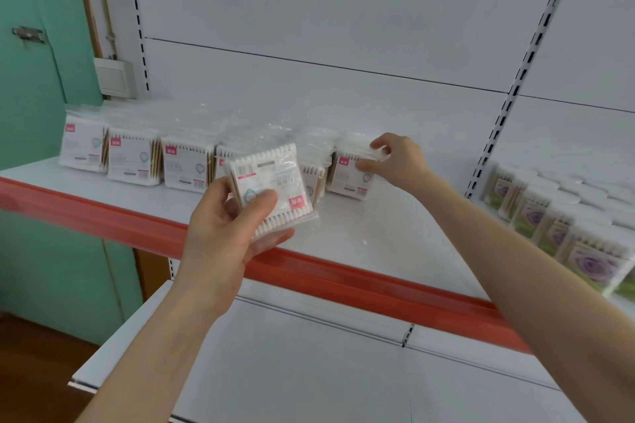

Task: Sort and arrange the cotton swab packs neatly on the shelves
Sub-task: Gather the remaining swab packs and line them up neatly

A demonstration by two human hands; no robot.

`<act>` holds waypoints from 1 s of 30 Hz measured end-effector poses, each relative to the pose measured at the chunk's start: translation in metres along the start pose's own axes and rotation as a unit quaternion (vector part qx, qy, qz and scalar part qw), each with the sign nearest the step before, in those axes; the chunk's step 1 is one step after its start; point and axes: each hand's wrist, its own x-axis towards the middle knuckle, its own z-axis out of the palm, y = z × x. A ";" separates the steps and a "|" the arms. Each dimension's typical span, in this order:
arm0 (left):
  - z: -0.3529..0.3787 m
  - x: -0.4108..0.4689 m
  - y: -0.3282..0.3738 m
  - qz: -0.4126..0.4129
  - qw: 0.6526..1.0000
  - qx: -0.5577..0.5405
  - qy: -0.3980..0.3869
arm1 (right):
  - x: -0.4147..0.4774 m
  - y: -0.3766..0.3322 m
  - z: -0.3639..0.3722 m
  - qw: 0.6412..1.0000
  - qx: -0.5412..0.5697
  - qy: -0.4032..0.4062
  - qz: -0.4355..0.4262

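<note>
Shelf (378, 230) w/ swab packs (132, 160), floral tubs (536, 216)

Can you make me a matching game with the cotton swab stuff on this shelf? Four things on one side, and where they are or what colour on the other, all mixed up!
Things:
1. loose swab pack
2. swab pack at the row's right end
3. purple-flower tubs
4. shelf edge strip

Matches:
A. red
B. gripped by the left hand
C. far right of the view
D. pinched by the right hand

Pairs: 1-B, 2-D, 3-C, 4-A
</note>
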 end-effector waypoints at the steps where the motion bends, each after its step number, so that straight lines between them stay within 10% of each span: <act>1: 0.001 0.000 0.000 0.003 1.000 -0.006 -0.012 | -0.004 -0.001 -0.005 1.000 0.010 0.019 0.005; 5: 0.012 0.001 -0.002 0.038 0.998 -0.009 -0.049 | -0.037 -0.027 -0.036 0.982 0.163 0.092 -0.014; 8: 0.028 -0.001 -0.008 0.104 0.989 0.081 -0.064 | -0.074 -0.059 -0.058 0.954 0.290 -0.076 0.000; 11: 0.045 -0.005 -0.014 0.177 0.964 0.173 -0.099 | -0.096 -0.073 -0.066 0.952 0.251 -0.176 -0.024; 21: 0.046 -0.004 -0.002 0.107 0.973 0.155 -0.132 | -0.111 -0.053 -0.071 0.947 0.247 -0.156 -0.137; 26: 0.039 -0.006 -0.010 0.048 0.991 0.091 -0.090 | -0.115 -0.044 -0.062 0.927 0.358 -0.112 -0.020; 30: 0.033 -0.003 -0.011 0.081 0.984 0.127 -0.098 | -0.120 -0.034 -0.067 0.972 0.158 -0.133 -0.115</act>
